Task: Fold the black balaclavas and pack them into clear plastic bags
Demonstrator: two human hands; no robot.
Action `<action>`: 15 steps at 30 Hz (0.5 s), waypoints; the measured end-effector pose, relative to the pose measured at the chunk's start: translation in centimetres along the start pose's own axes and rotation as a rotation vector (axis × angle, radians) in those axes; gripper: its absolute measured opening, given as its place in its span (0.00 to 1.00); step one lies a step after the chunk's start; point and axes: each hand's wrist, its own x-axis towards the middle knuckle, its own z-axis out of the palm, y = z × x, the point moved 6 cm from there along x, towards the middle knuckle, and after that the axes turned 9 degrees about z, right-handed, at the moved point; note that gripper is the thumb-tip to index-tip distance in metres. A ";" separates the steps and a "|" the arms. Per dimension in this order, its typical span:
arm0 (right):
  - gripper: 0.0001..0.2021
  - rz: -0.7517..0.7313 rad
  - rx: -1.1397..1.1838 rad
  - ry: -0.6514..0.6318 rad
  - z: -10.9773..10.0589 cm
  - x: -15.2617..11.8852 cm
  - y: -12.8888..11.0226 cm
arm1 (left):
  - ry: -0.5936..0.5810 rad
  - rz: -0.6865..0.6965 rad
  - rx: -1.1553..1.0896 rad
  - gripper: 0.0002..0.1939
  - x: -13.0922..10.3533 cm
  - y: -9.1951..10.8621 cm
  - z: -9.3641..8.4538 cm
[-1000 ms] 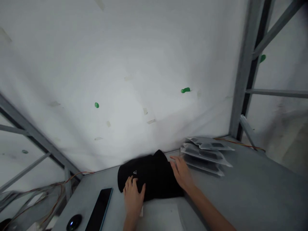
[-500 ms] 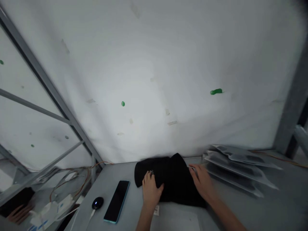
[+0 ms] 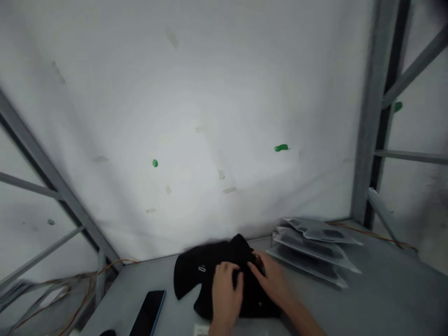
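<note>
A black cloth item with a small pale mark lies on the grey table, close to the white wall. My left hand rests on its middle, with the fingers curled and the thumb bent toward them around a bit of dark fabric. On the cloth's right part is my right hand, its thumb and fingers closed at the fabric edge. Below my left hand, a white label shows at the bottom edge of the view.
Several clear plastic packets lie stacked to the right of the cloth. A phone is at the lower left, beside a round black object. Metal frame posts stand at both sides, with orange cables along the back.
The view has turned right. My left hand has moved right over the cloth, uncovering the pale mark, and its fingers have curled. The cloth's lower left side now shows a notch.
</note>
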 end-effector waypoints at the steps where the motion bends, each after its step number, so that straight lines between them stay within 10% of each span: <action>1: 0.19 -0.007 -0.021 -0.002 0.2 -0.1 -0.1 | 0.084 -0.089 -0.012 0.13 -0.1 -1.5 -0.8; 5: 0.17 0.024 0.005 -0.027 0.5 -0.4 -0.5 | 0.157 -0.268 -0.160 0.17 0.5 -5.2 -1.3; 15: 0.26 0.367 0.603 -0.031 -0.5 0.3 -1.0 | 0.213 -0.369 -0.985 0.22 0.4 -3.0 1.0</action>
